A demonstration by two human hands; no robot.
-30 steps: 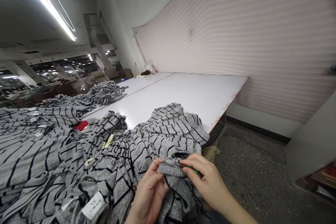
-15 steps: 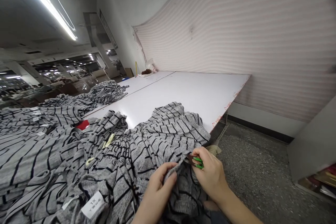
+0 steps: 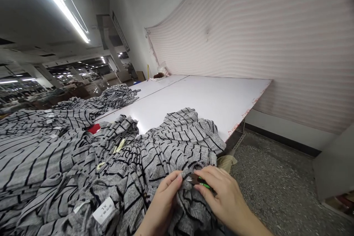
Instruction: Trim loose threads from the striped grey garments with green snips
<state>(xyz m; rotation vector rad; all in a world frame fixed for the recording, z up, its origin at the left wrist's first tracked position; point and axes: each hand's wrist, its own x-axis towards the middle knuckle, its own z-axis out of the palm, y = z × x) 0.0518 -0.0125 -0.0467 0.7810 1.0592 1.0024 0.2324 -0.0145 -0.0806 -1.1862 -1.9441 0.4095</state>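
A grey knit garment with black stripes (image 3: 177,143) lies bunched over the near edge of the table. My left hand (image 3: 166,193) pinches a fold of it between thumb and fingers. Just to the right, my right hand (image 3: 221,191) is closed on small thread snips (image 3: 197,180) with dark blades and green handles. Their tip points left at the cloth, close to my left fingertips; whether the blades touch the cloth I cannot tell. A white XL label (image 3: 103,211) shows on the striped cloth to the left.
More striped garments (image 3: 41,155) are heaped on the left, with a red piece (image 3: 94,128) among them. The white table (image 3: 193,96) stretches back to a pinkish sheeted wall (image 3: 249,37). Speckled floor (image 3: 265,177) lies to the right, with a pale cloth (image 3: 227,163) below the table edge.
My right hand has shifted down slightly, and the snips now point left near my left fingertips. My left hand still grips the cloth. The whole view has moved a little.
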